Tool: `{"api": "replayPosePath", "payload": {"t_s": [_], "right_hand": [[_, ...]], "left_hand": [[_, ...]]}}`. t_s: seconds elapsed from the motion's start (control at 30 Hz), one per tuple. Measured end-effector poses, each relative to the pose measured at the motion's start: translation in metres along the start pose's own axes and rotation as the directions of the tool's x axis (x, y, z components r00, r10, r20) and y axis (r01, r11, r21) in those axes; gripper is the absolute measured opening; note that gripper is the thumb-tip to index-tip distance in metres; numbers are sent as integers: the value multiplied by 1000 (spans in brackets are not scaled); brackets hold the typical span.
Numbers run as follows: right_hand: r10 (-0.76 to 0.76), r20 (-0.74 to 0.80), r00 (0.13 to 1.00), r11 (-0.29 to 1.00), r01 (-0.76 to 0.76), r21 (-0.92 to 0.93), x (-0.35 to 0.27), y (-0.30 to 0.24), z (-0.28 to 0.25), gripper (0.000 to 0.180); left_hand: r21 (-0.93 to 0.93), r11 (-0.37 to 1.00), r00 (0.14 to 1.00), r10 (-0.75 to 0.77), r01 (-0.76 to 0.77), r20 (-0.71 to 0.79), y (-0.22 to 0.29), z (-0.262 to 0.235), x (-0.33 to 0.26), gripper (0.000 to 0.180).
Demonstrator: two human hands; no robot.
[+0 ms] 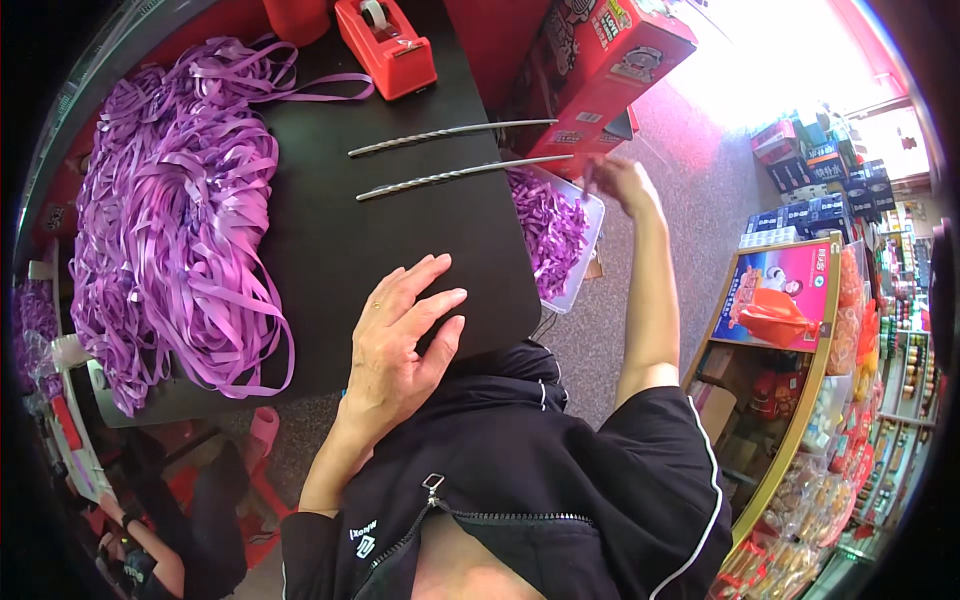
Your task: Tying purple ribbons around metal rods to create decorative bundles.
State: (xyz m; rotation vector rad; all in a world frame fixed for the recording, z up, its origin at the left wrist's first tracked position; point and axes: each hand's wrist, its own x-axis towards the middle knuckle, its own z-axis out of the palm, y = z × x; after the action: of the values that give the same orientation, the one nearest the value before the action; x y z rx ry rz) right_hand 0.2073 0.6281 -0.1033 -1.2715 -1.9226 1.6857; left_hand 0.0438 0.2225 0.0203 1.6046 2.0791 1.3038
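My left hand point(400, 335) lies flat on the black table point(340, 235), fingers spread, holding nothing. My right hand point(618, 183) reaches out past the table's right edge, above a clear tray point(583, 262) full of small purple ribbon pieces point(548, 230). Its fingers look pinched together, and I cannot tell whether anything is in them. Two long twisted metal rods point(450, 131) lie side by side on the table, their tips pointing toward the right hand. A big heap of purple ribbon strips point(170, 200) covers the table's left half.
A red tape dispenser point(387, 42) stands at the table's far edge. A red carton point(600, 60) lies beyond the tray. Shop shelves point(830, 330) with packaged goods fill the right side. Another person point(150, 540) sits low at the lower left.
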Motion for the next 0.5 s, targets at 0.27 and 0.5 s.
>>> {"api": "replayPosePath", "payload": {"t_s": [0.27, 0.5], "right_hand": [[-459, -397, 795, 825, 215, -523, -36, 15, 28, 29], [-703, -391, 595, 698, 681, -220, -95, -161, 96, 16]], "left_hand": [[-23, 998, 998, 49, -50, -48, -3, -2, -1, 26], [-45, 996, 991, 78, -83, -108, -5, -5, -8, 25]]}}
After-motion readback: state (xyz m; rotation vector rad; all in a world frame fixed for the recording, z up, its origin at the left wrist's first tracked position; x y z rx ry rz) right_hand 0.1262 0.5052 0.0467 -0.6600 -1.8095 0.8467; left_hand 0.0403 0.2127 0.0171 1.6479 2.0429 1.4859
